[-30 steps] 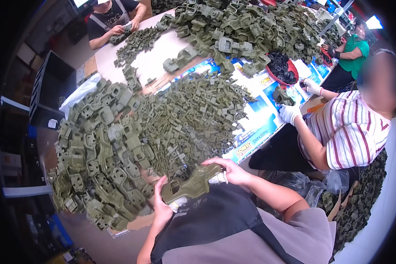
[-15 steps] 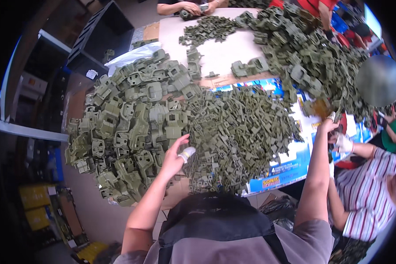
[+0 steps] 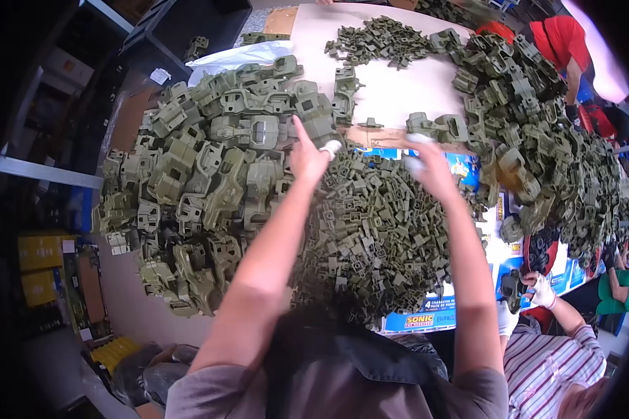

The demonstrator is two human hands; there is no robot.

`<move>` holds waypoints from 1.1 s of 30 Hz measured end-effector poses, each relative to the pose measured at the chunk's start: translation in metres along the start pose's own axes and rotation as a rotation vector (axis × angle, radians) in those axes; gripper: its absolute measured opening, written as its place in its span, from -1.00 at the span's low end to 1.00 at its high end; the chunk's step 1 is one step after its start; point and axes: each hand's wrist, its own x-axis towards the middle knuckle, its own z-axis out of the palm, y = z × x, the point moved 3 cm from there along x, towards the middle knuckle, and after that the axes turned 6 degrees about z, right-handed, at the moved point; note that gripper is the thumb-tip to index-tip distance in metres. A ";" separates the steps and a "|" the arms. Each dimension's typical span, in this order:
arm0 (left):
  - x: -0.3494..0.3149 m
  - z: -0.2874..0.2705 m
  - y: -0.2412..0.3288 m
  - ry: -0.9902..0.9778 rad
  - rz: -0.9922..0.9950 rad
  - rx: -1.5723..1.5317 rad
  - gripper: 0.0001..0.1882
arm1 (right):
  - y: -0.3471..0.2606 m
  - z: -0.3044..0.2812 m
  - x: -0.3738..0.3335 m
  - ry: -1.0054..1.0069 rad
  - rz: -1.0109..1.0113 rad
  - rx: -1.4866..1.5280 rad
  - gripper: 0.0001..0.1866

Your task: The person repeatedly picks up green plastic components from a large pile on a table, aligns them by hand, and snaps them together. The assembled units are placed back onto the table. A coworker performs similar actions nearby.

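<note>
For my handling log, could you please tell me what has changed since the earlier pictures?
The green moulded part held earlier has been let go. The left hand has reached forward over the large parts; the right hand, blurred, has swung leftward from the right-hand pile, toward the middle of the table. The heap of small parts looks unchanged.

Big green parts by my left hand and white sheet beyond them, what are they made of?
The big green parts: probably molded plastic, satin-matte, given even color, crisp cutouts and soft highlights. The white sheet: likely thin plastic film, slightly shiny, judging by its creases, though paper is possible.
</note>
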 end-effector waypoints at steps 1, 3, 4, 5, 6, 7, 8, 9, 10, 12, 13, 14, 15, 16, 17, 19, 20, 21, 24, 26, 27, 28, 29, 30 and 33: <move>-0.002 0.002 0.012 0.003 -0.022 0.031 0.22 | 0.003 0.036 0.029 -0.087 0.004 0.059 -0.57; 0.002 0.022 0.012 0.137 0.054 0.149 0.23 | 0.022 0.094 0.084 -0.093 0.198 -0.083 -0.52; 0.004 0.024 0.018 0.043 0.041 0.106 0.23 | 0.044 0.112 0.098 -0.064 0.243 -0.124 -0.51; 0.006 0.023 0.027 -0.066 -0.013 0.074 0.23 | 0.065 0.131 0.108 -0.038 0.288 -0.162 -0.49; 0.004 0.023 0.018 -0.047 -0.057 0.037 0.23 | 0.053 0.145 0.109 -0.066 0.320 -0.136 -0.47; 0.005 0.023 0.010 -0.033 -0.094 0.001 0.23 | 0.048 0.154 0.109 -0.193 0.398 -0.261 -0.52; 0.010 0.020 0.004 0.026 -0.056 -0.011 0.23 | 0.040 0.165 0.114 -0.228 0.430 -0.235 -0.55; 0.008 0.015 0.003 0.027 -0.050 -0.095 0.21 | 0.038 0.168 0.108 -0.271 0.477 -0.219 -0.57; 0.008 0.011 -0.006 0.017 -0.077 -0.147 0.20 | 0.026 0.170 0.099 -0.351 0.468 -0.122 -0.58; 0.009 0.004 -0.016 -0.019 -0.141 -0.356 0.15 | 0.010 0.163 0.079 -0.486 0.472 0.076 -0.60; 0.014 -0.001 -0.020 0.090 -0.025 -0.571 0.03 | 0.004 0.159 0.068 -0.507 0.391 0.089 -0.61; 0.012 0.000 -0.029 0.065 -0.027 -0.768 -0.08 | 0.002 0.152 0.054 -0.526 0.312 0.104 -0.63; 0.004 -0.024 -0.014 0.027 -0.022 -0.968 -0.17 | -0.002 0.141 0.041 -0.531 0.243 0.116 -0.64; 0.008 -0.040 -0.024 0.040 0.035 -0.965 -0.25 | -0.024 0.124 0.032 -0.545 0.160 0.092 -0.65; 0.018 -0.058 -0.035 0.049 0.098 -0.964 -0.33 | -0.029 0.118 0.021 -0.548 0.122 0.024 -0.66; 0.032 -0.102 -0.037 0.081 0.182 -0.635 -0.39 | -0.038 0.108 -0.009 -0.409 -0.094 -0.002 -0.66; 0.033 -0.124 -0.033 0.177 0.241 -0.277 -0.38 | -0.061 0.099 -0.023 -0.450 -0.059 -0.024 -0.63; 0.034 -0.139 -0.029 0.267 0.296 0.080 -0.36 | -0.086 0.087 -0.040 -0.489 -0.023 -0.050 -0.60; 0.053 -0.142 -0.051 0.399 0.369 0.466 -0.35 | -0.112 0.079 -0.098 -0.457 -0.104 -0.170 -0.49; 0.046 -0.132 -0.042 0.598 0.511 0.601 -0.44 | -0.126 0.063 -0.128 -0.405 -0.108 -0.235 -0.46; 0.034 -0.125 -0.026 0.470 0.603 0.486 -0.50 | -0.132 0.055 -0.134 -0.368 -0.109 -0.260 -0.49; 0.015 -0.117 -0.002 0.331 0.697 0.378 -0.55 | -0.133 0.046 -0.134 -0.351 -0.085 -0.285 -0.53; 0.001 -0.109 0.015 0.194 0.775 0.279 -0.61 | -0.136 0.035 -0.131 -0.337 -0.073 -0.301 -0.57; -0.002 -0.087 0.016 0.040 0.756 0.290 -0.69 | -0.139 0.028 -0.128 -0.333 -0.061 -0.315 -0.61; 0.020 -0.039 -0.015 -0.262 0.547 0.509 -0.74 | -0.130 0.043 -0.043 -0.245 -0.047 -0.069 -0.80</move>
